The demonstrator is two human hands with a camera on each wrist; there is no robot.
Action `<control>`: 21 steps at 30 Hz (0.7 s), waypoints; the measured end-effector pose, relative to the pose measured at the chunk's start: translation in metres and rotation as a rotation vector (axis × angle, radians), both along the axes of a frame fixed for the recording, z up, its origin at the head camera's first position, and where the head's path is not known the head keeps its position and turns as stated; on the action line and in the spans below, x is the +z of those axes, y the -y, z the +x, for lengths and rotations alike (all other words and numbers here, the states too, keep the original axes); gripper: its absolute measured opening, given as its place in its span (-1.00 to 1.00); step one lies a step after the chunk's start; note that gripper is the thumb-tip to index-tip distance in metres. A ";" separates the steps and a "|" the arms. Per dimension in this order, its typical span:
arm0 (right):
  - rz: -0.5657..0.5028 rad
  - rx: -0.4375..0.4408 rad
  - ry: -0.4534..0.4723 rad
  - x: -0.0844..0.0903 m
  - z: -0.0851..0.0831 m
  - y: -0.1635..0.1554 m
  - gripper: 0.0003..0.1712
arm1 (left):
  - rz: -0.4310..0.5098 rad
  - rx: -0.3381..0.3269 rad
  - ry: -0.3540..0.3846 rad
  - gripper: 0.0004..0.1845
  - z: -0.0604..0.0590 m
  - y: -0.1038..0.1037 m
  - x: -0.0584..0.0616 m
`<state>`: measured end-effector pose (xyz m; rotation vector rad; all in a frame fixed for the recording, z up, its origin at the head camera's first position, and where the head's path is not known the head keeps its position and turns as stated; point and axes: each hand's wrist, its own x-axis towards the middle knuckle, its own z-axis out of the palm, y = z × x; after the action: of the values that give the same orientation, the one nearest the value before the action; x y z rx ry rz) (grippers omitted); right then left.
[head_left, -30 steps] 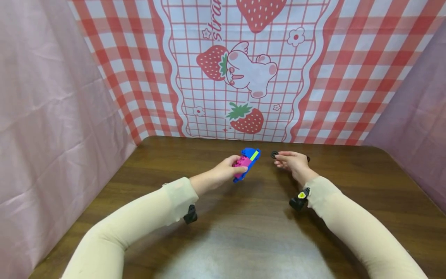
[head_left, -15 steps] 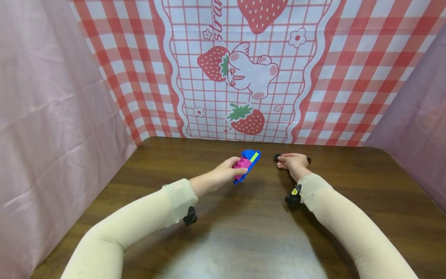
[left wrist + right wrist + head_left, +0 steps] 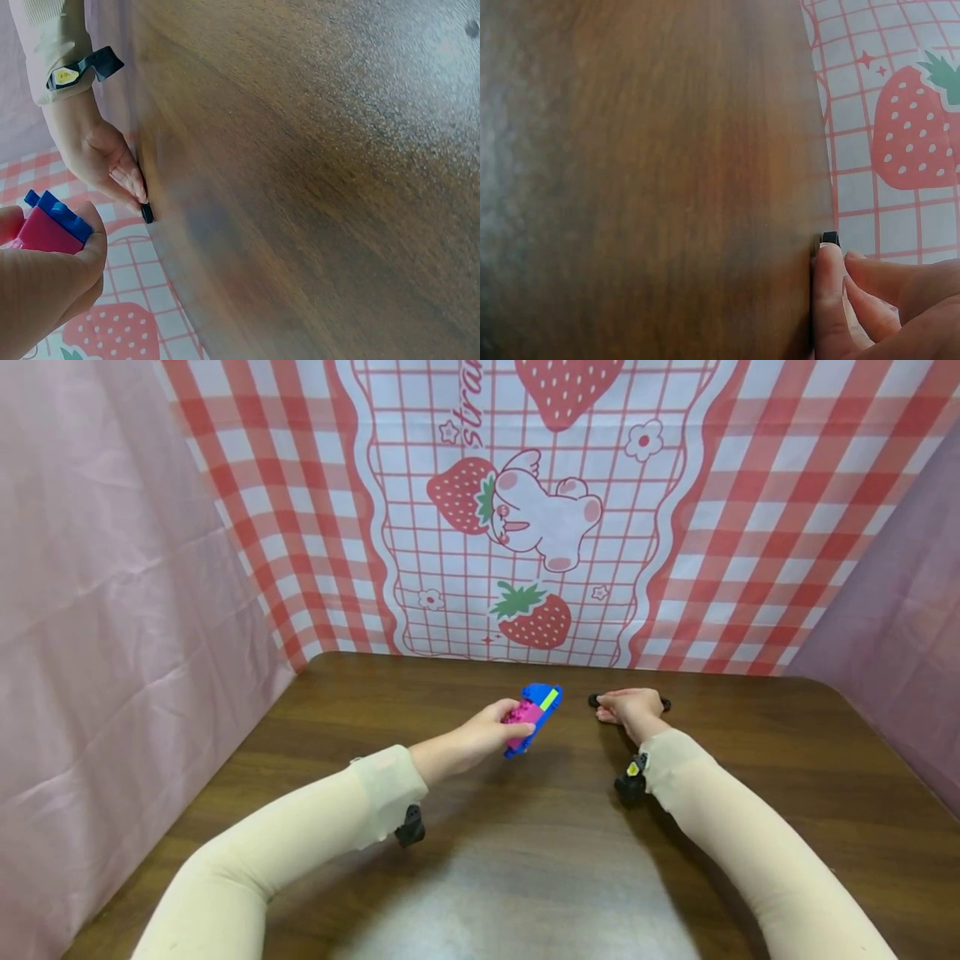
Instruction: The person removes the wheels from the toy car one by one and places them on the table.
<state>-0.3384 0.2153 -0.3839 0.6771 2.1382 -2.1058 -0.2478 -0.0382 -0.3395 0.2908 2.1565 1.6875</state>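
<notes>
My left hand (image 3: pixel 483 737) grips a pink and blue toy-brick vehicle body (image 3: pixel 542 697) with a yellow-green strip, held tilted over the back half of the table. The left wrist view shows its pink side and blue studs (image 3: pixel 66 219) between thumb and fingers. To the right, my right hand (image 3: pixel 632 707) pinches a small black toy wheel (image 3: pixel 594 700) low at the tabletop. Only the wheel's edge (image 3: pixel 830 238) shows past the fingertips in the right wrist view. Another small black piece (image 3: pixel 666 703) lies just beyond the right hand, mostly hidden by it.
The brown wooden table (image 3: pixel 495 877) has its far edge close behind both hands. A red and white strawberry-print cloth (image 3: pixel 540 510) hangs behind it, with pink curtains (image 3: pixel 112 610) at the sides. Each wrist wears a black camera (image 3: pixel 632 782).
My right hand has lowered slightly with the wheel, which has tipped from showing its round face to showing its edge near the table. The left hand stays almost still with the vehicle body.
</notes>
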 end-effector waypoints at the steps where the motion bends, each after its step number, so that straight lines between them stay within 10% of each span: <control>1: -0.008 0.003 -0.008 0.000 0.000 -0.001 -0.55 | 0.001 0.001 -0.003 -0.52 0.000 0.000 0.000; 21: -0.160 0.168 -0.034 0.018 0.017 -0.011 -0.65 | -0.015 -0.017 -0.061 -0.50 -0.003 -0.003 -0.010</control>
<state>-0.3217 0.2258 -0.3661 0.4328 1.9393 -2.1807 -0.2507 -0.0355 -0.3491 0.3598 2.2032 1.6726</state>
